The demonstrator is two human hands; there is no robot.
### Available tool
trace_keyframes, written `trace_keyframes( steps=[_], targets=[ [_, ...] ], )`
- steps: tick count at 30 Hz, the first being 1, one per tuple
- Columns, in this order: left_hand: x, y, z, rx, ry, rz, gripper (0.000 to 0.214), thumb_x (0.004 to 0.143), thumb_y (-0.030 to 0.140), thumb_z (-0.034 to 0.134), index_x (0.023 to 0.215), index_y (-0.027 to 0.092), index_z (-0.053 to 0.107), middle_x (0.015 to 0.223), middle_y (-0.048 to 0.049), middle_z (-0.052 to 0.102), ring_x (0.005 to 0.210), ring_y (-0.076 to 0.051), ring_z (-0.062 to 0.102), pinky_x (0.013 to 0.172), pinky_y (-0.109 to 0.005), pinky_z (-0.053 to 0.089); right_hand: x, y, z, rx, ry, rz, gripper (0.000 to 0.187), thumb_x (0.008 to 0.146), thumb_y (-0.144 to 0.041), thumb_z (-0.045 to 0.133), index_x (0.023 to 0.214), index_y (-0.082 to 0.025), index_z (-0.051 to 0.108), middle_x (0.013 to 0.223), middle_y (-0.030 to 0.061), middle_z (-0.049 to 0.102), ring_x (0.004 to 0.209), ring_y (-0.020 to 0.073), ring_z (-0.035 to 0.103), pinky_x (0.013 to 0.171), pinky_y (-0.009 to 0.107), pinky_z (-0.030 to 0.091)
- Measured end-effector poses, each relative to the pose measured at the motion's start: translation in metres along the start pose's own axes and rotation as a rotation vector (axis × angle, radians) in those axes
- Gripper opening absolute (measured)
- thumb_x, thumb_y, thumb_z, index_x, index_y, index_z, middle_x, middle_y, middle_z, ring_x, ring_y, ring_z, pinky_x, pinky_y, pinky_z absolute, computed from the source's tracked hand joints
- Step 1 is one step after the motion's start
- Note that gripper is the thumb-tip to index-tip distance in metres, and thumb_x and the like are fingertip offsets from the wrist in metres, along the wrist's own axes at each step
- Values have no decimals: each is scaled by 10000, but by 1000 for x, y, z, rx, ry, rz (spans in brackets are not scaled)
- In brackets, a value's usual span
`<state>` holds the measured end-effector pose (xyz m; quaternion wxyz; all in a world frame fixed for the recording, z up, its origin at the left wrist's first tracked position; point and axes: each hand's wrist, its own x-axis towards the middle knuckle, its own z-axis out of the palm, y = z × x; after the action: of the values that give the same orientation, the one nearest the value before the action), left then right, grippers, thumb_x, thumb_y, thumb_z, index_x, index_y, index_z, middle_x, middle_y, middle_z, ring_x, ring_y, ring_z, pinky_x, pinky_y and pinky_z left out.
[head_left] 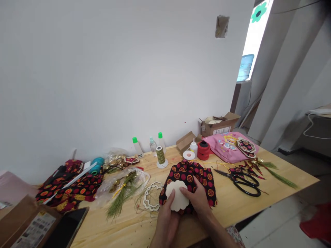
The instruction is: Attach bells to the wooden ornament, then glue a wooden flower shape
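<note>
Between my two hands is a cream, scallop-edged flat piece [178, 201], lying against a dark cloth [208, 182] with red and orange round motifs. My left hand [167, 217] grips the piece from its lower left, thumb on its face. From the right, my right hand [198, 199] holds it too, thumb on the front and fingers behind with the cloth. The cloth spreads out behind and to the right of the piece. Beside my left hand, pale scalloped ring frames [150, 198] lie on the table.
Black-handled scissors [243, 182] lie to the right, near green tassels [280, 175]. Behind stand a green thread spool [160, 155], a red thread cone [203, 150] and a white glue bottle [193, 148]. A pink bag [222, 148] is at the back right; a cardboard box [28, 224] is front left.
</note>
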<state>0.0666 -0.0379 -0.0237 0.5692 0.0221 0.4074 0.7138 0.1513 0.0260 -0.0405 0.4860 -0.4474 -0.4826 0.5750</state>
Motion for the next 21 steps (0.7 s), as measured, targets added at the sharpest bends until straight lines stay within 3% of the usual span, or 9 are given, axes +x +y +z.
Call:
trace_keyframes(
  steps=[4, 8, 13, 16, 19, 21],
  targets=[
    [2, 0, -3, 28, -2, 71, 388, 673, 114, 621, 1045, 170, 527, 871, -73, 670, 728, -189, 626, 563, -258, 504, 3, -4, -6, 140, -16, 4, 546, 557, -289, 667, 1062, -151, 509, 967, 85, 627, 916, 239, 561, 784, 365, 452],
    [0, 3, -11, 95, 30, 58, 414, 671, 124, 626, 1064, 182, 510, 844, -68, 678, 689, -193, 634, 570, -298, 518, 4, -17, -14, 242, -66, 98, 550, 606, -289, 641, 1115, -187, 458, 758, 24, 646, 748, 183, 598, 625, 289, 480],
    [1, 2, -17, 116, 14, 24, 368, 692, 165, 611, 1049, 159, 519, 824, -82, 679, 669, -198, 636, 574, -318, 524, 1, -22, -19, 236, -88, 140, 550, 622, -318, 621, 1124, -199, 432, 758, 16, 617, 712, 160, 573, 555, 244, 455],
    [2, -1, -19, 103, 14, 30, 376, 689, 162, 613, 1053, 161, 517, 831, -83, 678, 660, -199, 635, 590, -335, 525, -2, -18, -25, 142, 31, 42, 509, 642, -358, 589, 1097, -191, 433, 828, 30, 571, 656, 146, 537, 515, 246, 439],
    [1, -3, -19, 75, 22, 37, 384, 691, 156, 611, 1062, 167, 513, 837, -78, 678, 680, -198, 635, 602, -328, 523, -8, -15, -30, -77, 209, -185, 333, 686, -360, 545, 973, -195, 514, 809, 20, 521, 626, 133, 489, 561, 257, 422],
    [0, -2, -17, 44, -4, 3, 365, 708, 174, 596, 1063, 158, 515, 842, -84, 677, 713, -200, 634, 607, -310, 520, -15, -13, -30, -267, 123, -288, 209, 693, -356, 546, 832, -203, 577, 743, 11, 516, 633, 140, 486, 598, 258, 409]
  ],
)
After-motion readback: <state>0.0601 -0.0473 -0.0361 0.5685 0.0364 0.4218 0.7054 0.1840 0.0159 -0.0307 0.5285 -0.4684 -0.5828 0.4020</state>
